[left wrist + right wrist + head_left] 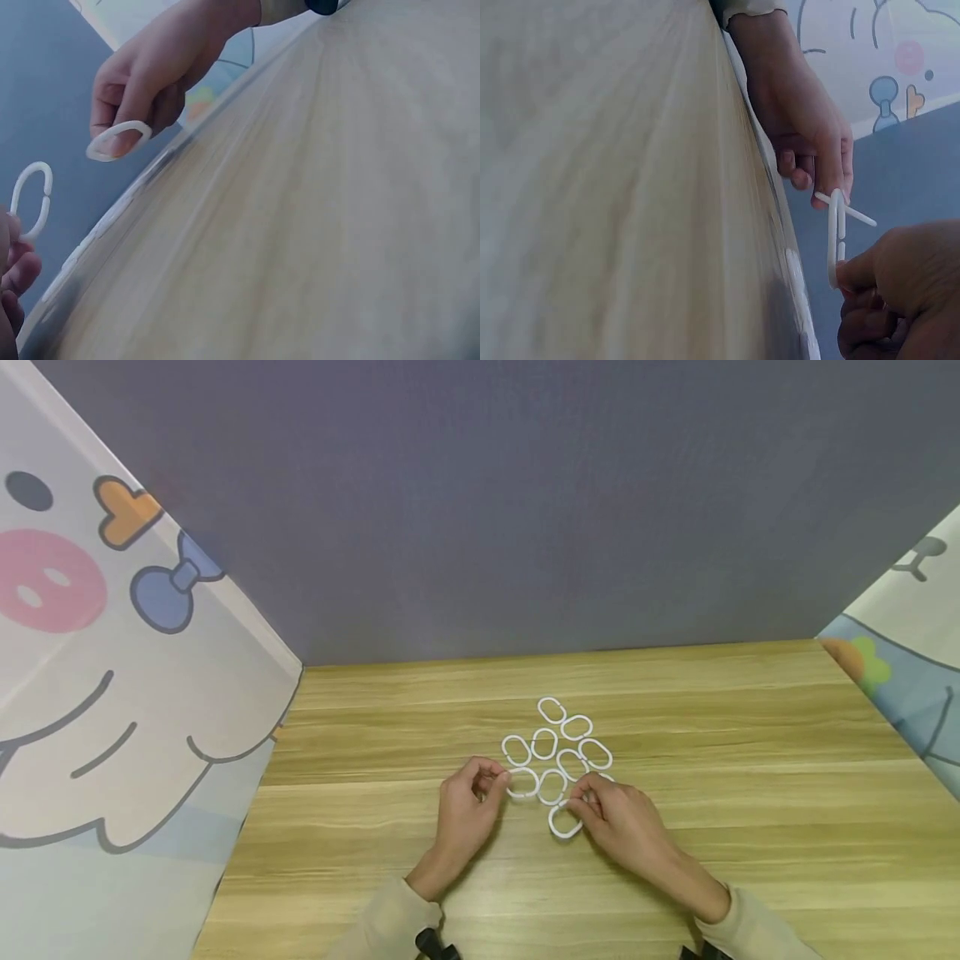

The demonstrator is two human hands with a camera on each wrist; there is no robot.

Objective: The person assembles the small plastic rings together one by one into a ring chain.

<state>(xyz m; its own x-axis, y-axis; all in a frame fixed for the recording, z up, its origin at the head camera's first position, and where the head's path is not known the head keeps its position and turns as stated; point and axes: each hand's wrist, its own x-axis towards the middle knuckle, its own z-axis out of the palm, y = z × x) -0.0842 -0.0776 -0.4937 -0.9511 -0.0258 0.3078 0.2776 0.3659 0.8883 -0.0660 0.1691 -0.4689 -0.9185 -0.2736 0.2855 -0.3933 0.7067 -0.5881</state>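
Observation:
In the head view my left hand [468, 802] pinches a white oval plastic ring [537, 783] between thumb and fingertips. The left wrist view shows a small gap in the side of that ring [48, 184]. To the right, my right hand [626, 827] pinches a second white oval ring [557, 832], nearer to me. Both held rings are raised above the table, as the wrist views show. Several more such rings [541, 711] lie loosely grouped on the table beyond the hands. One ring [607, 777] is partly hidden behind the right hand.
The wood-grain table [360, 860] stretches out on both sides. A grey panel [555, 510] stands along its back edge. Printed cartoon panels flank it on the left [150, 693] and right [922, 618].

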